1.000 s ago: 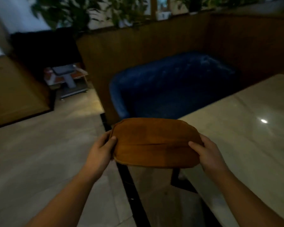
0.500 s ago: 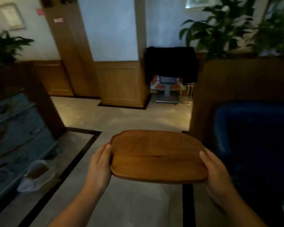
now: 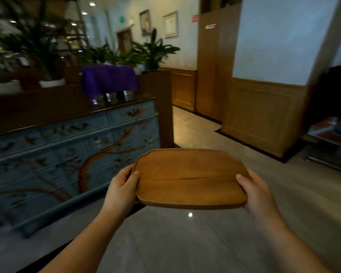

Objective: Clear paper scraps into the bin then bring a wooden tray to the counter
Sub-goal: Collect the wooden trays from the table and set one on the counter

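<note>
A flat wooden tray [image 3: 189, 177] with rounded corners is held level in front of me, above the tiled floor. My left hand [image 3: 122, 189] grips its left edge, thumb on top. My right hand [image 3: 254, 191] grips its right edge the same way. Nothing lies on the tray. No paper scraps or bin are in view.
A blue painted sideboard [image 3: 67, 154] with a dark wooden top stands at the left, close by. On it sits something under a purple cloth [image 3: 109, 79], with potted plants [image 3: 156, 50] behind. A wood-panelled pillar [image 3: 264, 107] stands ahead right; a corridor runs between.
The view has swung to the left: the blue sofa and marble table are gone and the blue sideboard now fills the left. Both hands still hold the tray the same way.
</note>
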The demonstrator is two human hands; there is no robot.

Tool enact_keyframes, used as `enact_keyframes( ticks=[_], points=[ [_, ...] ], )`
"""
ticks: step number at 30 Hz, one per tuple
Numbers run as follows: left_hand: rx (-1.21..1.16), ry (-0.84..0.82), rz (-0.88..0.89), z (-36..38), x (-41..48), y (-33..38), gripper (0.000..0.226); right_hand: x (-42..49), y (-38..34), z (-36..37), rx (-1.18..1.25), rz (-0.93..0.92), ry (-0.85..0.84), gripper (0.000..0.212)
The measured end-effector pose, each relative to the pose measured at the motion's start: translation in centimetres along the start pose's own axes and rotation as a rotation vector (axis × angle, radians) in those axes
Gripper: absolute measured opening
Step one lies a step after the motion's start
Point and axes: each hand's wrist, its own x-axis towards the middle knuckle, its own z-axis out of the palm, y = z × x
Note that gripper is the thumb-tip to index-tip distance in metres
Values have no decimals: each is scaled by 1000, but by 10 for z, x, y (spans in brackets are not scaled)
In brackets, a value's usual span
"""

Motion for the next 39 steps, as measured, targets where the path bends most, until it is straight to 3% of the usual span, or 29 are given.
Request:
enact_keyframes(
  ticks=[5,10,13,24,39],
  points=[
    [117,218,-22,-75,53,-24,15,80,15,108,-80,-36,-235,48],
    [92,373,-65,-158,109,-52,15,133,28,231,-70,-64,-367,42],
    [94,442,-47,-210,154,-67,21,161,35,307,-42,-46,-434,56],
    [129,423,-93,-369,296,-94,11,250,41,523,-83,5,-548,19],
    [212,500,-137,-472,515,-160,26,410,104,744,-96,11,-577,19]
  ],
)
